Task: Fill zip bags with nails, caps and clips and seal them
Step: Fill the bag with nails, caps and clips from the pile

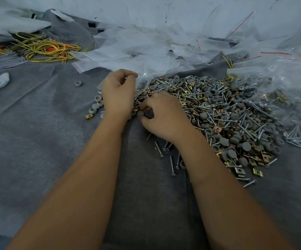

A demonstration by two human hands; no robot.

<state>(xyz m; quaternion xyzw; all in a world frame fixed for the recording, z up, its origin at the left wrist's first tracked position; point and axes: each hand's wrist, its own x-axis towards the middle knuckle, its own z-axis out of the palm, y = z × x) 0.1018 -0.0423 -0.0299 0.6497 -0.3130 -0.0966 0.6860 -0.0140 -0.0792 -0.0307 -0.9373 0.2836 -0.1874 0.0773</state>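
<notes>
Grey felt cloth (pixel 38 141) covers the whole work surface. A drift of empty zip bags (pixel 146 44) lies across the back, filled bags (pixel 290 105) at the right. The mixed pile (pixel 227 114) of screws, grey caps and brass clips spreads beside them. The left hand (pixel 118 94) pinches one clear bag (pixel 144 76), mouth toward the pile. The right hand (pixel 162 114) curls its fingers round a grey cap (pixel 141 113).

Grey cloth (pixel 38 141); grey caps (pixel 246 146); silver nails (pixel 171 164); gold clips (pixel 257 172); clear bags (pixel 128 51), red line; yellow-orange wires (pixel 43 47) far left.
</notes>
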